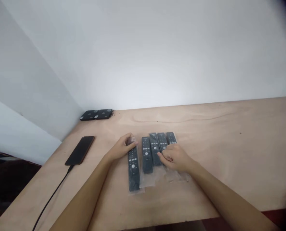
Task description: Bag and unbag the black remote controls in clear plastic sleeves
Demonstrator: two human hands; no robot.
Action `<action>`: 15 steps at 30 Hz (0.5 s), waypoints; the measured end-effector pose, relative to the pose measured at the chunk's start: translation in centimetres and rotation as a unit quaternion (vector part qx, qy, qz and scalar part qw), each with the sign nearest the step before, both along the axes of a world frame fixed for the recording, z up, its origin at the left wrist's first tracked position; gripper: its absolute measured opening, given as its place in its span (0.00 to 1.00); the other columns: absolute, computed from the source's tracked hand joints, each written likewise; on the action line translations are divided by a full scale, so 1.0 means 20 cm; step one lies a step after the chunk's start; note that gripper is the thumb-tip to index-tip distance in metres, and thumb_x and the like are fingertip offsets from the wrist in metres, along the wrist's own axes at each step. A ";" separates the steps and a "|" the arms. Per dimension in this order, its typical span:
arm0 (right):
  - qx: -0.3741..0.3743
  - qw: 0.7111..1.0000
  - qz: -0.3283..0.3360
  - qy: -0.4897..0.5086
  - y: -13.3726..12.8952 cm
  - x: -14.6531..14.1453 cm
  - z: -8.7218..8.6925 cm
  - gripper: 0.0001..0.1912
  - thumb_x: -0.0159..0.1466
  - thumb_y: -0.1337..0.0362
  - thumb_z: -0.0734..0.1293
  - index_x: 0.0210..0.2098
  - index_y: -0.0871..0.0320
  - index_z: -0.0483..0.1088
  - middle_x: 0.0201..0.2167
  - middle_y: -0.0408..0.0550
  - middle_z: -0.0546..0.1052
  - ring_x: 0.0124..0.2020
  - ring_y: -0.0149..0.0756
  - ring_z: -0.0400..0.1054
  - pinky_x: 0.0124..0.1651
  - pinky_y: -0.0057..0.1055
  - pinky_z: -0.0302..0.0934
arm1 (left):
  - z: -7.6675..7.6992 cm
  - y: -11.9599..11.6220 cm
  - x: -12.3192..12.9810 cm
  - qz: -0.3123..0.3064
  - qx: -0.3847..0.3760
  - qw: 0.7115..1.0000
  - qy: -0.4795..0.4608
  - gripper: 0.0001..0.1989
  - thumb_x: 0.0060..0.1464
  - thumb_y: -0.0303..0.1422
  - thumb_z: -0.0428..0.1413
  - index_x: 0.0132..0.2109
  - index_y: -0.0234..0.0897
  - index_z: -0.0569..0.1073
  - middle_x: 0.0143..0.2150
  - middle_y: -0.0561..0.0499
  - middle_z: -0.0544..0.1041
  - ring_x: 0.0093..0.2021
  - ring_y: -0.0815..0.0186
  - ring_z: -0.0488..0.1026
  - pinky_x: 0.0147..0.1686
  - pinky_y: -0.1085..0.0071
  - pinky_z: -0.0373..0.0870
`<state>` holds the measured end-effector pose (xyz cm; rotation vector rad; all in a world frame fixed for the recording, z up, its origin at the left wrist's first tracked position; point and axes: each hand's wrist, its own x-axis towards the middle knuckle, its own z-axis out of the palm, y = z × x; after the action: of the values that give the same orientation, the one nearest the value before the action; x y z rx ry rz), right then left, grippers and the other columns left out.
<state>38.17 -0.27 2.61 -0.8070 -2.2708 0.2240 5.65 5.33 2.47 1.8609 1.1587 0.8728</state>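
Observation:
Several black TV remote controls lie side by side on a plywood table (pixel 217 134), each in a clear plastic bag. The leftmost remote (pixel 133 170) lies nearest me. My left hand (pixel 122 147) is at its far end, with the fingers closed around the bagged tip. My right hand (pixel 174 158) lies across the lower parts of the right-hand remotes (pixel 154 149), hiding part of them. Its fingers are curled over the remotes and loose plastic, and I cannot tell whether they grip anything.
A black smartphone (pixel 80 150) lies left of the remotes, with a black cable (pixel 51 195) running off the table's near left edge. Two flat black devices (pixel 96 114) sit in the far corner against the white wall (pixel 157 54).

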 end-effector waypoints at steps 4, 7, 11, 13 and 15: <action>-0.010 1.000 -0.005 0.008 0.02 0.00 -0.02 0.28 0.77 0.64 0.63 0.23 0.52 0.48 0.17 0.35 0.53 0.21 0.32 0.51 0.32 0.35 0.44 | 0.02 -0.01 -0.02 0.009 -0.035 0.997 -0.072 0.21 0.68 0.52 0.64 0.39 0.41 0.70 0.33 0.57 0.67 0.32 0.67 0.64 0.33 0.71 0.63; -0.023 0.999 -0.011 0.019 0.03 0.00 -0.02 0.27 0.77 0.63 0.63 0.23 0.52 0.47 0.17 0.35 0.52 0.21 0.32 0.51 0.32 0.35 0.45 | 0.03 -0.01 -0.02 0.022 -0.059 0.991 -0.119 0.23 0.65 0.53 0.66 0.38 0.41 0.70 0.31 0.58 0.66 0.29 0.69 0.62 0.30 0.72 0.61; -0.044 0.997 -0.028 0.048 -0.08 -0.02 0.03 0.28 0.77 0.62 0.63 0.25 0.51 0.44 0.18 0.34 0.50 0.20 0.31 0.48 0.30 0.34 0.45 | 0.04 -0.01 -0.01 0.041 -0.079 0.980 -0.175 0.24 0.61 0.54 0.69 0.36 0.40 0.70 0.29 0.59 0.66 0.26 0.71 0.60 0.26 0.73 0.58; -0.072 0.995 -0.031 0.059 -0.23 -0.03 0.06 0.27 0.78 0.61 0.63 0.26 0.52 0.47 0.20 0.34 0.54 0.21 0.30 0.52 0.30 0.31 0.48 | 0.05 -0.01 0.01 0.053 -0.081 0.975 -0.200 0.24 0.60 0.54 0.70 0.36 0.40 0.71 0.28 0.58 0.67 0.25 0.71 0.61 0.25 0.73 0.58; -0.180 0.978 -0.034 0.105 -0.43 -0.06 0.07 0.24 0.78 0.58 0.66 0.27 0.52 0.55 0.23 0.36 0.61 0.24 0.31 0.58 0.31 0.29 0.52 | 0.04 -0.01 0.04 0.063 -0.082 0.969 -0.224 0.25 0.60 0.54 0.70 0.36 0.40 0.70 0.28 0.58 0.68 0.25 0.71 0.61 0.25 0.73 0.58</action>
<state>37.01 -8.80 4.11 -0.9912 -2.0267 0.6715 6.44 5.12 3.29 1.3739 1.0329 1.1594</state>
